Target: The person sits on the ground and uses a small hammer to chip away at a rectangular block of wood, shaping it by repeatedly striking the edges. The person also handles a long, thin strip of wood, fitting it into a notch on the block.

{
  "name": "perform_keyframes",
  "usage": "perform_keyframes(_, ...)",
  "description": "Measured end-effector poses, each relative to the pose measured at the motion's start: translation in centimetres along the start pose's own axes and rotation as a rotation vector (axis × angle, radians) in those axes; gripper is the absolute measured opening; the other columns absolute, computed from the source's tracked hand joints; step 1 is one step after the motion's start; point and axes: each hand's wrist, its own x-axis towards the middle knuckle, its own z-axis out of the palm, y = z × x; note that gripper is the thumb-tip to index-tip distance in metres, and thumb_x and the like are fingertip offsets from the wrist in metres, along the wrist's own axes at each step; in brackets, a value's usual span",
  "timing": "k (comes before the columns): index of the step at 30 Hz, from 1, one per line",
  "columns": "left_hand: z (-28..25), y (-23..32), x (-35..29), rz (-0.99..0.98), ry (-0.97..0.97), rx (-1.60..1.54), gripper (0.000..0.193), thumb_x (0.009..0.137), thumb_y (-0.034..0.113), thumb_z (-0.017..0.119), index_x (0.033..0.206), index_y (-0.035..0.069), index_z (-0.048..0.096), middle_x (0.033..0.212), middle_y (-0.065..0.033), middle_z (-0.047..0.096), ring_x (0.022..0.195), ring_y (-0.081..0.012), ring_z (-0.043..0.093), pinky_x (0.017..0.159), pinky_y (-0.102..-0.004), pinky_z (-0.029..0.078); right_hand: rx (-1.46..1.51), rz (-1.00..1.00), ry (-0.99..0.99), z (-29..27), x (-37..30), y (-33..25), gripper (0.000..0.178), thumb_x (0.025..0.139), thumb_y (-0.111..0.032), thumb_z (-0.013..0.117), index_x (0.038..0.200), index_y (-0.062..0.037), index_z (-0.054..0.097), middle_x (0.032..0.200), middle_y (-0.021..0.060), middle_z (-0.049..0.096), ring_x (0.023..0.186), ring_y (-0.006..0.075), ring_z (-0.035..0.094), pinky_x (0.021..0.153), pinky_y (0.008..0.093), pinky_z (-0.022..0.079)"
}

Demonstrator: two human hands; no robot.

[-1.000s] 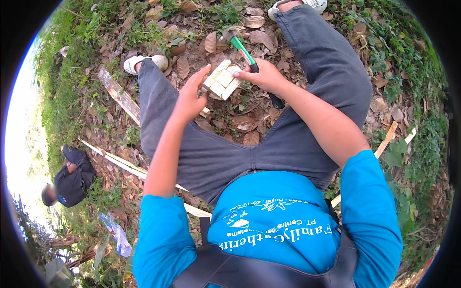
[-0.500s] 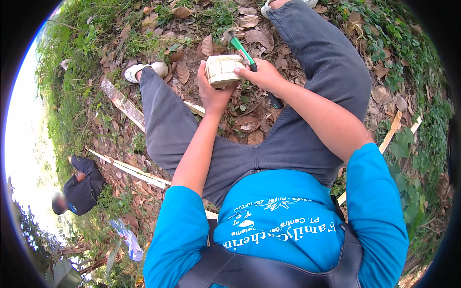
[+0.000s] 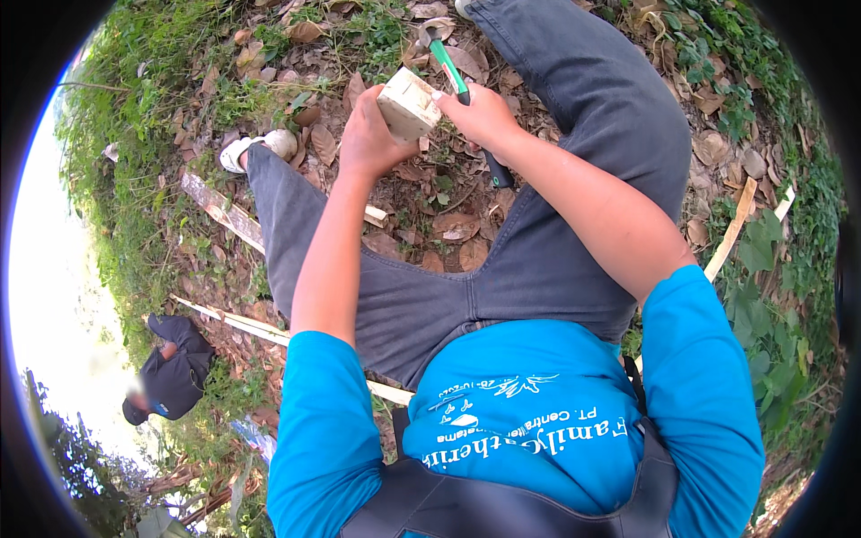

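Observation:
My left hand (image 3: 368,142) is wrapped round the left side and underside of a small, pale wooden box-like block (image 3: 409,104), held tilted above the ground between my knees. Seams run across its top, so it seems built from small wood pieces. My right hand (image 3: 485,118) is closed round a hammer (image 3: 447,65) with a green and black handle. The hammer head points away from me, and the handle's black end sticks out below my palm. My right thumb lies at the block's right edge; whether it presses on the wood I cannot tell.
Dry leaves and green plants cover the ground. A weathered board (image 3: 221,212) lies beyond my left leg, with thin wood strips (image 3: 238,320) nearer me. More strips (image 3: 731,229) lie at right. Another person (image 3: 178,366) in dark clothes sits at far left, near a plastic bag (image 3: 255,437).
The block has turned and tilted in my left hand, showing a different face. Both hands have shifted slightly, and the hammer head has moved a little farther away from me.

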Motion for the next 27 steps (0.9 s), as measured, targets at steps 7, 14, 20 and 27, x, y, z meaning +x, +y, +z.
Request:
perform_keyframes(7,-2.1,-5.4,4.6,0.006,-0.457,0.246,0.107,0.057,0.029,0.088,0.146,0.001,0.036,0.132,-0.0262,0.058,0.120,-0.0411,0.060,0.102,-0.0438,0.052,0.052,-0.009,0.024,-0.5,-0.1,-0.6,0.043,0.093,-0.046,0.067,0.090,-0.0044,0.059,0.072,0.0055,0.062,0.058,0.0170,0.062,0.056,0.0348,0.052)
perform_keyframes(14,2.2,-11.0,0.9,0.002,-0.315,0.318,0.094,0.066,0.021,0.084,0.149,0.016,0.042,0.143,-0.0158,0.052,0.130,-0.0340,0.054,0.108,-0.0434,0.047,0.031,0.052,-0.065,0.2,-1.5,-1.3,0.038,0.095,-0.043,0.067,0.091,-0.0058,0.058,0.068,0.0007,0.057,0.055,0.0118,0.056,0.050,0.0320,0.048)
perform_keyframes(20,5.7,-9.5,-6.9,-0.426,0.260,0.218,0.064,0.079,0.021,0.080,0.132,0.006,0.046,0.132,-0.0190,0.049,0.124,-0.0390,0.051,0.104,-0.0470,0.044,0.073,0.115,-0.151,-0.2,-1.9,-1.3,0.037,0.099,-0.042,0.064,0.111,-0.0062,0.063,0.077,-0.0034,0.055,0.056,0.0039,0.044,0.051,0.0240,0.041)
perform_keyframes(27,9.6,-10.7,-15.6,-1.036,-0.031,0.000,0.038,0.085,0.027,0.077,0.115,0.013,0.060,0.117,-0.0077,0.064,0.110,-0.0289,0.064,0.092,-0.0431,0.053,-0.162,0.269,-0.295,1.3,-2.0,-1.0,0.027,0.103,-0.035,0.059,0.098,-0.0098,0.054,0.075,-0.0046,0.050,0.055,0.0028,0.043,0.051,0.0232,0.042)
